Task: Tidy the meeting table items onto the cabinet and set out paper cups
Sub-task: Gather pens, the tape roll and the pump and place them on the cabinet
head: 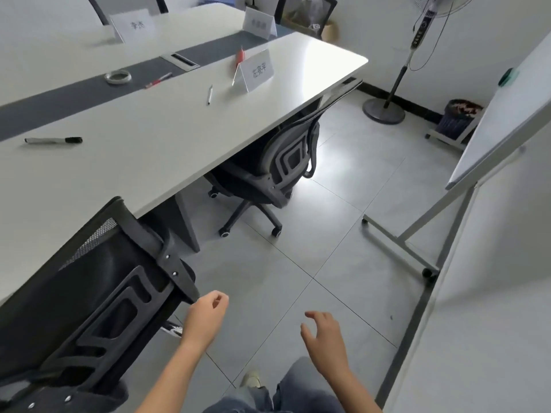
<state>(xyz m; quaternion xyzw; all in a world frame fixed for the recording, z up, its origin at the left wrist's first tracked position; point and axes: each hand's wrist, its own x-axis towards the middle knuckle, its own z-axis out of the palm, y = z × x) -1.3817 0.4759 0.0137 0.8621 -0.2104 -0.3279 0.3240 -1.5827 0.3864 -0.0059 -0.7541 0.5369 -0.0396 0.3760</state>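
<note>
The white meeting table [167, 144] fills the upper left. On it lie a black-capped marker [53, 140], a silver pen [210, 94], a red pen [158, 80], a roll of clear tape [118, 76] and three folded name cards [257, 70] [132, 25] [258, 22]; a small red flag [240, 56] stands by the nearest card. My left hand [205, 315] hangs over the floor with loosely curled fingers, holding nothing. My right hand [325, 338] is beside it, fingers relaxed, also holding nothing. No paper cups or cabinet are in view.
Two black mesh office chairs [277, 162] [89, 293] are tucked at the table's near side. A whiteboard on a wheeled stand [417, 236] fills the right. A standing fan [384, 110] and a dark bin [459, 117] are at the far wall. Grey tiled floor lies between.
</note>
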